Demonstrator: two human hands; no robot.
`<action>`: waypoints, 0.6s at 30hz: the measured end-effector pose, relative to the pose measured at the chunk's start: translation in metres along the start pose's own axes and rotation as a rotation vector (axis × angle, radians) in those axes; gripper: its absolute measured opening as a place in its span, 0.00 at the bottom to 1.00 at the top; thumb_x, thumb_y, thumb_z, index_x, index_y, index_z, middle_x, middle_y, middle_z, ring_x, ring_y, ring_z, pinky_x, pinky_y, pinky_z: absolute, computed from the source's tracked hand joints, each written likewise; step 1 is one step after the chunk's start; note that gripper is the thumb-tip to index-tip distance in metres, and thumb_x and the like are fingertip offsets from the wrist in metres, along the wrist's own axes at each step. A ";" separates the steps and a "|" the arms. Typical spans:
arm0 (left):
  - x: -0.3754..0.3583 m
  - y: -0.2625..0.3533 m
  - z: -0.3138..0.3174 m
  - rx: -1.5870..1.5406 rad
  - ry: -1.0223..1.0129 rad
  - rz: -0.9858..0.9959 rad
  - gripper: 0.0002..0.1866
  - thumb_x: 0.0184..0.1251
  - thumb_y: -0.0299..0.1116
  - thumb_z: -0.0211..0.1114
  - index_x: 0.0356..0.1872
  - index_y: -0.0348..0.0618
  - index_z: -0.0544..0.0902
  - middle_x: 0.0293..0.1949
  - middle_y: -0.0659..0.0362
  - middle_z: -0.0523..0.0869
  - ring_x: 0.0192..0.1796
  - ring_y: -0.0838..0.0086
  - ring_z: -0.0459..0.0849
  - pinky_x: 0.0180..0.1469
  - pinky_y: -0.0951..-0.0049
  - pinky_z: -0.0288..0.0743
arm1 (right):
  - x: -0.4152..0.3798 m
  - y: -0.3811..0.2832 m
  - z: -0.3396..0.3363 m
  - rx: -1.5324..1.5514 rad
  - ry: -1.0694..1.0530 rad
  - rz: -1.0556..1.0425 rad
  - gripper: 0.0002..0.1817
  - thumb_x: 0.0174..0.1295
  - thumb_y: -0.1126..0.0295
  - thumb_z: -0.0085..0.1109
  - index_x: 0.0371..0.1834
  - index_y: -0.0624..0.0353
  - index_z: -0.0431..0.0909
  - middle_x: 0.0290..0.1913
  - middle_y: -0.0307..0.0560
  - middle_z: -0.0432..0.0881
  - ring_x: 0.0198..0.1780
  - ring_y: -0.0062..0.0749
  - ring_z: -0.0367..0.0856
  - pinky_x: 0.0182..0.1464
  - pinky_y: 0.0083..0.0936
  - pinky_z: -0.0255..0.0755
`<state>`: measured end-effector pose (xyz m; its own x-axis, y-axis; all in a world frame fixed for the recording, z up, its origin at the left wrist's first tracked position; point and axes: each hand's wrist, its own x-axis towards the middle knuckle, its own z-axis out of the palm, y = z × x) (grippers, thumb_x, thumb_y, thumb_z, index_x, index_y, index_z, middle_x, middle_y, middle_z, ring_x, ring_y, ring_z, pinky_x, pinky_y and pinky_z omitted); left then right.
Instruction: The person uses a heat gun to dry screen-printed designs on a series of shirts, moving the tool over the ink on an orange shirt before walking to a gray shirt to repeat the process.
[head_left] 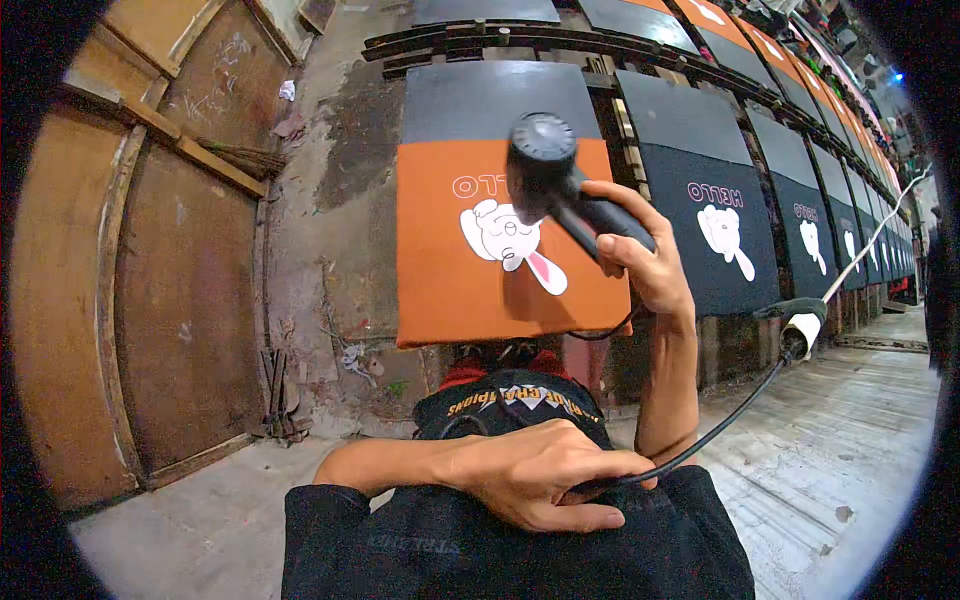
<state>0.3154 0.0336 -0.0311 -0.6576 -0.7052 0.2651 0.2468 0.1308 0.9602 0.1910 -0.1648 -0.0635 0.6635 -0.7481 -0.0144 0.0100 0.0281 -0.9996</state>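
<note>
The right hand (650, 260) wraps round the handle of a black dryer (542, 150), held above the orange rabbit-print cloth (445, 285) — the left hand (540, 475), curled nearly closed, grips a black cord (722, 425)

Above the orange panel (440, 300), passage is open at the near left corner; a black dryer (545, 165) obstructs the right side.

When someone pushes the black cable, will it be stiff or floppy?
The black cable would probably bend easily rather than stand stiff, since it curves from the left hand to the white connector. That end may feel heavier, as it looks much thicker.
</note>
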 end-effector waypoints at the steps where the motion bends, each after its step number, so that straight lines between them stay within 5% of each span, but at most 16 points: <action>1: 0.000 -0.002 0.001 -0.001 0.005 0.003 0.28 0.69 0.31 0.70 0.66 0.31 0.73 0.44 0.44 0.89 0.38 0.52 0.89 0.37 0.59 0.82 | -0.003 0.001 -0.003 -0.040 0.047 -0.020 0.29 0.58 0.69 0.65 0.66 0.56 0.79 0.31 0.34 0.77 0.26 0.14 0.73 0.28 0.15 0.67; 10: 0.001 -0.002 0.002 0.003 0.003 0.010 0.27 0.69 0.31 0.70 0.65 0.31 0.74 0.45 0.45 0.88 0.38 0.53 0.89 0.38 0.60 0.82 | -0.019 0.004 -0.019 0.055 0.124 0.021 0.31 0.57 0.67 0.66 0.67 0.58 0.77 0.31 0.34 0.77 0.27 0.14 0.73 0.28 0.15 0.66; 18: 0.000 0.002 0.001 0.009 -0.009 -0.023 0.27 0.70 0.32 0.70 0.65 0.30 0.74 0.43 0.45 0.88 0.35 0.55 0.88 0.35 0.61 0.81 | 0.003 0.007 0.014 0.132 -0.106 0.044 0.29 0.58 0.69 0.66 0.67 0.56 0.78 0.32 0.35 0.78 0.27 0.14 0.73 0.29 0.15 0.69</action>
<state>0.3150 0.0347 -0.0293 -0.6691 -0.7021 0.2437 0.2255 0.1207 0.9667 0.2029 -0.1575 -0.0702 0.7403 -0.6705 -0.0478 0.0733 0.1513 -0.9858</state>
